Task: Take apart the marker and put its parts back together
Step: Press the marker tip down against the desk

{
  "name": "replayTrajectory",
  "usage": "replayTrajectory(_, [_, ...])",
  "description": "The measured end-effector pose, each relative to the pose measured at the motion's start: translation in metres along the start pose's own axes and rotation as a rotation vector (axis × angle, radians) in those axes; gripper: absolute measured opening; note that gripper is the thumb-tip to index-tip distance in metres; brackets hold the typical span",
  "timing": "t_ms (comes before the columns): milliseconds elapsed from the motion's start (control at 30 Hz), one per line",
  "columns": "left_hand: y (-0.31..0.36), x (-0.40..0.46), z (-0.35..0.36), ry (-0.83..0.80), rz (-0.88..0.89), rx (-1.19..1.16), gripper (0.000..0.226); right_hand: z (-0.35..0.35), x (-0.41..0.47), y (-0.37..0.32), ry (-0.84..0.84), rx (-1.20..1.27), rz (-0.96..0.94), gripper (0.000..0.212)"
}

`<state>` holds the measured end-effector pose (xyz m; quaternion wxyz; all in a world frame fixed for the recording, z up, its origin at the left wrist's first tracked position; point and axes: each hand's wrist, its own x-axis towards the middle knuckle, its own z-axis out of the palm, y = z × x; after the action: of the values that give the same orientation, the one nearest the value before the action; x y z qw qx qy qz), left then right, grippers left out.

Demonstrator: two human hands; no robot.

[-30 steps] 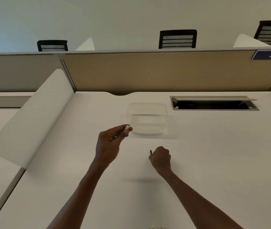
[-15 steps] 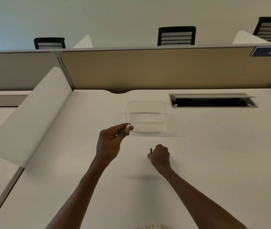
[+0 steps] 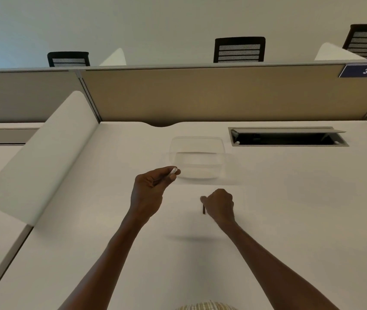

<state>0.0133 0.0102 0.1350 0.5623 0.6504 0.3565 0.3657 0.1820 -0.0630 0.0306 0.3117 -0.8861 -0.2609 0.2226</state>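
- Both forearms bare, no sleeves, watch or rings showing
- left hand [image 3: 147, 193] and right hand [image 3: 219, 205] ungloved
- Striped pale garment [image 3: 207, 306] at near edge

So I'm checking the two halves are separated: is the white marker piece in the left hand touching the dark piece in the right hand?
Apart. The head view shows bare desk between the white piece and the dark piece.
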Motion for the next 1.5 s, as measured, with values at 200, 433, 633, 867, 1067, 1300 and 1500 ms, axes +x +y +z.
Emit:
replayTrajectory(200, [0.008,0.000,0.006,-0.001,0.024,0.007,0.019,-0.052,0.010,-0.016,-0.155,0.726,0.121,0.014])
replayTrajectory(433, [0.018,-0.005,0.023,-0.031,0.055,-0.019,0.021,-0.061,-0.017,-0.025,-0.547,0.894,0.238,0.033])
replayTrajectory(633, [0.022,-0.015,0.038,-0.060,0.067,-0.033,0.022,-0.045,-0.038,-0.035,-0.746,1.134,0.361,0.059])
replayTrajectory(867, [0.021,-0.018,0.045,-0.081,0.079,-0.081,0.023,-0.049,-0.042,-0.048,-0.699,1.568,0.493,0.035])
replayTrajectory(1067, [0.004,-0.014,0.041,-0.106,0.114,-0.028,0.036,-0.052,-0.034,-0.045,-0.685,1.689,0.550,0.018])
replayTrajectory(1300, [-0.093,0.002,-0.006,0.009,0.029,0.588,0.063,-0.041,-0.019,-0.028,-0.297,1.496,0.386,0.045])
replayTrajectory(1500, [-0.161,-0.004,-0.039,-0.051,-0.154,0.863,0.065,-0.009,-0.012,-0.019,0.096,0.991,0.119,0.056])
